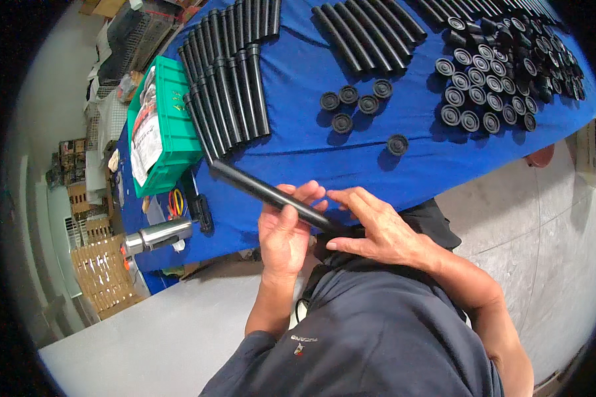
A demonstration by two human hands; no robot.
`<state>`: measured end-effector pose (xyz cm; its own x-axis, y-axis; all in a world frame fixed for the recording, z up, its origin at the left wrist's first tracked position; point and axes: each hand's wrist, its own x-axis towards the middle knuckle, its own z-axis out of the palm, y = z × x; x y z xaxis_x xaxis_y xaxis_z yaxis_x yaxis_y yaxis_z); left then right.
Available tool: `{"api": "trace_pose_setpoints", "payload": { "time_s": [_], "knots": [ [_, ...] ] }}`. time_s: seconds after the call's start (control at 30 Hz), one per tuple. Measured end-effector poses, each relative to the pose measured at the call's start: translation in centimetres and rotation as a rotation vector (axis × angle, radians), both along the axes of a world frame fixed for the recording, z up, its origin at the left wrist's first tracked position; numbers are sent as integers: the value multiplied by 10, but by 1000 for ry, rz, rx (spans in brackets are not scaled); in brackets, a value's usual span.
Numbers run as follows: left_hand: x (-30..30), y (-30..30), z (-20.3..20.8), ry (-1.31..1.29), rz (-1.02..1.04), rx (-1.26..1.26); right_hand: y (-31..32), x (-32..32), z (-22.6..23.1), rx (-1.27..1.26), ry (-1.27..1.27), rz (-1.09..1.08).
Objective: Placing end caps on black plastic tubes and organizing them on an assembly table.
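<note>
Black tube (265, 192) slants over the near edge of the blue cloth (298, 159), its far end by the rows at left. Left hand (285, 228) grips it, thumb against fingers; right hand (384, 231), fingers extended, is apart from the left, beside the lower end. Contact there: cannot tell.

Progress (judged): collared tubes (257, 92) in the left rows look finished; plain tubes (361, 36) and loose ringed caps (476, 77) look unjoined, so much appears left.

Unclear: the held tube's lower end merges with dark clothing, hiding any collar. Top rows are cut off; caps farthest right blur together.
</note>
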<state>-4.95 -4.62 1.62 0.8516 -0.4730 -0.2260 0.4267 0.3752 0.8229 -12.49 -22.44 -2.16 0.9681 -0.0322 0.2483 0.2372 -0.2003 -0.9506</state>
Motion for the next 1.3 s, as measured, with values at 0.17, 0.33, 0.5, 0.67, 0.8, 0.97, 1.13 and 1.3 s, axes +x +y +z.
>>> {"api": "trace_pose_setpoints", "payload": {
  "time_s": [0.17, 0.33, 0.5, 0.67, 0.8, 0.97, 1.13, 1.3],
  "knots": [
    [-11, 23, -35, 327, 116, -142, -1, -1, 4, 122, 18, 76],
    [-30, 30, -48, 582, 56, -508, 5, 5, 11, 233, -57, 1],
    [-43, 28, -51, 531, 7, -520, 4, 9, 23, 268, 39, 68],
    [-48, 42, -62, 575, 53, -499, 2, 13, 24, 243, 70, 80],
    [-49, 28, -53, 512, 17, -420, 5, 11, 21, 272, 160, 35],
    [-22, 0, -56, 348, -55, -471, 0, 10, 21, 152, 138, 42],
    [17, -18, -80, 176, -159, -420, -33, 9, 22, -367, 54, -164],
    [30, -30, -92, 135, -165, -388, -65, 21, 25, -830, 134, -349]
  ]
}}
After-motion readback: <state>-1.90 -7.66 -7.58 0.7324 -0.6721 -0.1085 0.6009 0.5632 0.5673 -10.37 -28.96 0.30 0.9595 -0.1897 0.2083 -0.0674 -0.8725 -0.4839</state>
